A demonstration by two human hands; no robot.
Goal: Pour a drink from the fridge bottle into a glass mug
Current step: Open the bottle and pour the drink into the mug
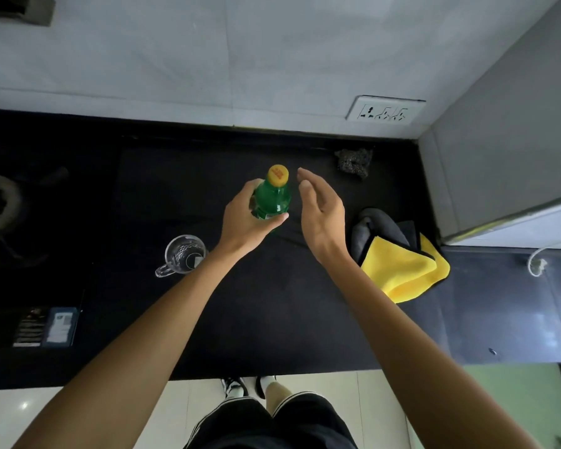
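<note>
At frame centre, the left hand (243,218) gripped the green bottle (272,200) upright. The right hand (321,210), fingers straight and apart, hovered beside the yellow cap (278,175). Uncapping called for a firm body grip; the glass mug (183,256) stood lower left.

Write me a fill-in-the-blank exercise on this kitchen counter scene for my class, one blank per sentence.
The left hand grips a ____ bottle.
The bottle's cap is ____ in colour.
The glass mug stands to the ____ of the bottle.
The right hand holds ____.
Missing words: green; yellow; left; nothing.
</note>
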